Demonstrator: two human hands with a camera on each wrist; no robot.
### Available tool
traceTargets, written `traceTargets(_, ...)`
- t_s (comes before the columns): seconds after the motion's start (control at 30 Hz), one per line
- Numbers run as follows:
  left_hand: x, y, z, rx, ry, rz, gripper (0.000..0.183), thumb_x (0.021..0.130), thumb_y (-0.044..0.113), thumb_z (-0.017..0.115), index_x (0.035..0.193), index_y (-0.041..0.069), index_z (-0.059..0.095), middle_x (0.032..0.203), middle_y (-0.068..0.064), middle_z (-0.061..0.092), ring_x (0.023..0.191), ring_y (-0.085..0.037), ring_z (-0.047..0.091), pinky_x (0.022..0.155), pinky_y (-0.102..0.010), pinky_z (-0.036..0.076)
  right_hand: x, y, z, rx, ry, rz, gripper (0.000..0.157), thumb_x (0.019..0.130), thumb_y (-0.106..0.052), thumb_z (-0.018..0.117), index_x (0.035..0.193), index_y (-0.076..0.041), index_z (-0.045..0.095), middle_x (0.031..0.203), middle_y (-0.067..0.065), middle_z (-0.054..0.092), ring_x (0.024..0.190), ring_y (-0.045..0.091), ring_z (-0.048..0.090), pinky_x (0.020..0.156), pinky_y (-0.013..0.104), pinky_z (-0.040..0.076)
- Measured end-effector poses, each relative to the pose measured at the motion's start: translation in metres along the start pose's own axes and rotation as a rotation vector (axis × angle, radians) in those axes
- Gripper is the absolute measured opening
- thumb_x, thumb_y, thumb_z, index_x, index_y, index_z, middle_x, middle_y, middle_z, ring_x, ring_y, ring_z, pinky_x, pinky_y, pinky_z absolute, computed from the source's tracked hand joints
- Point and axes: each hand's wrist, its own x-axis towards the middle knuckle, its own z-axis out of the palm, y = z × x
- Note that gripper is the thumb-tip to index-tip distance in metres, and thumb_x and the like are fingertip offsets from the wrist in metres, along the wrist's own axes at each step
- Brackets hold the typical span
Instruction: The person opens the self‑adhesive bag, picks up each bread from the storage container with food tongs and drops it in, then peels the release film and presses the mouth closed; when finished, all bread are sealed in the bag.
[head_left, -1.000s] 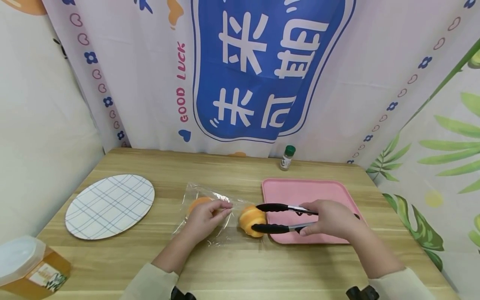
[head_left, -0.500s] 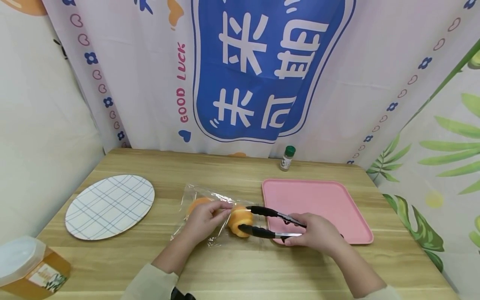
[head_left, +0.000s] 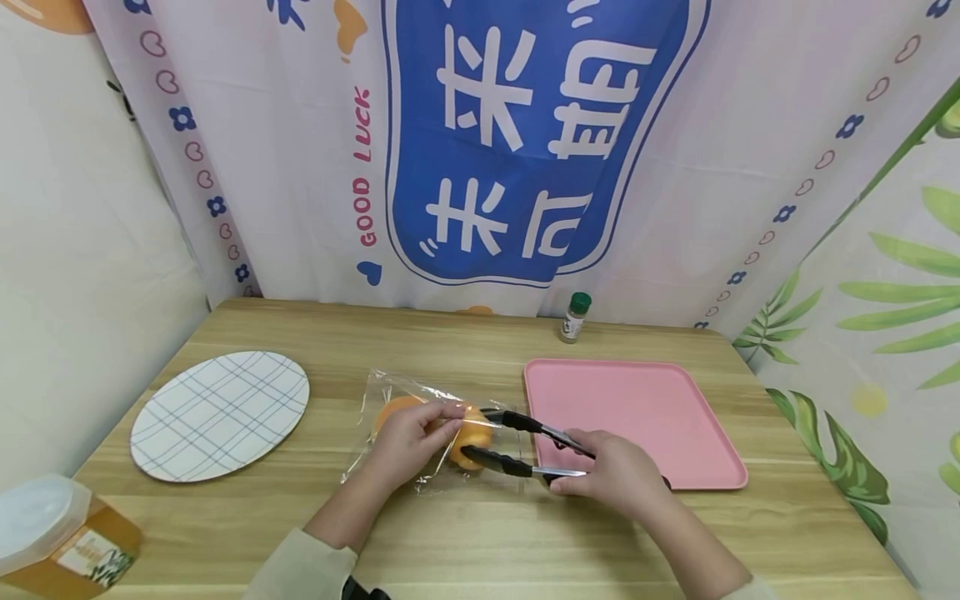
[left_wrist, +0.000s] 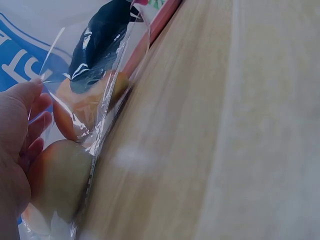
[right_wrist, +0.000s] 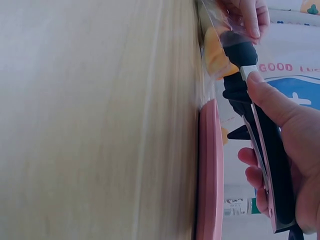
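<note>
My left hand (head_left: 411,437) pinches the upper edge of a clear plastic bag (head_left: 433,480) lying on the table. Inside the bag, partly behind that hand, is an orange-brown bread roll (head_left: 392,411). A second, ridged bread roll (head_left: 476,435) sits at the bag's right end, between the black tips of a pair of tongs (head_left: 517,421). My right hand (head_left: 617,471) grips the tongs by their metal arms. In the left wrist view, clear film covers the tong tip (left_wrist: 97,50) and the ridged roll (left_wrist: 82,107), which lies against the first roll (left_wrist: 60,175).
Right of the bag lies a pink tray (head_left: 637,392), partly under the right hand. A small green-capped bottle (head_left: 574,318) stands at the table's back edge. To the left are an oval checked plate (head_left: 221,415) and a lidded tub of amber contents (head_left: 67,542).
The right hand has moved left with the tongs, carrying the ridged roll from beside the tray deeper into the bag. The left hand has stayed in place at the bag's edge.
</note>
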Motion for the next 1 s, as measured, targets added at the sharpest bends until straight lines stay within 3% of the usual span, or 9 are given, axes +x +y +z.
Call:
traceTargets(0.13,0.000,0.000,0.001,0.005,0.001,0.010,0.011,0.090,0.019,0.071,0.099,0.014,0.075,0.103,0.000,0.076,0.062,-0.001,0.045,0.054,-0.018,0.041,0.001,-0.002,0.001,-0.008,-0.007,-0.001,0.083,0.063,-0.059,0.084,0.131,-0.016,0.063,0.123,0.005,0.069,0.117,0.029,0.062,0.095,0.051,0.051)
traceTargets(0.5,0.001,-0.002,0.002,0.020,0.012,0.017,0.009,0.089,0.017,0.071,0.098,0.015,0.075,0.102,0.001,0.076,0.070,-0.004,0.053,0.061,-0.019,0.046,0.001,0.010,-0.015,-0.001,-0.049,-0.030,0.085,0.063,-0.063,0.082,0.132,-0.018,0.061,0.122,0.000,0.069,0.115,0.025,0.063,0.095,0.049,0.052)
traceTargets(0.67,0.001,-0.002,0.004,0.021,0.028,0.034,0.008,0.088,0.016,0.073,0.096,0.017,0.075,0.102,0.003,0.076,0.077,-0.006,0.060,0.066,-0.020,0.050,-0.006,0.024,-0.030,0.016,-0.059,-0.036,0.091,0.062,-0.065,0.081,0.135,-0.014,0.059,0.127,0.005,0.066,0.117,0.028,0.062,0.096,0.051,0.051)
traceTargets(0.87,0.001,-0.003,0.004,0.004,0.043,0.069,0.008,0.088,0.014,0.072,0.095,0.015,0.075,0.094,0.004,0.076,0.065,0.000,0.047,0.058,-0.018,0.044,-0.020,0.048,-0.052,0.022,-0.032,-0.051,0.102,0.062,-0.068,0.079,0.139,-0.006,0.052,0.130,0.016,0.063,0.118,0.037,0.060,0.095,0.055,0.051)
traceTargets(1.0,0.001,-0.003,0.004,0.004,0.057,0.084,0.008,0.088,0.014,0.072,0.095,0.015,0.075,0.093,0.003,0.076,0.064,0.001,0.045,0.057,-0.018,0.043,-0.030,0.067,-0.064,0.034,0.001,0.016,0.111,0.064,-0.069,0.078,0.145,0.000,0.042,0.134,0.027,0.056,0.114,0.042,0.059,0.086,0.056,0.053)
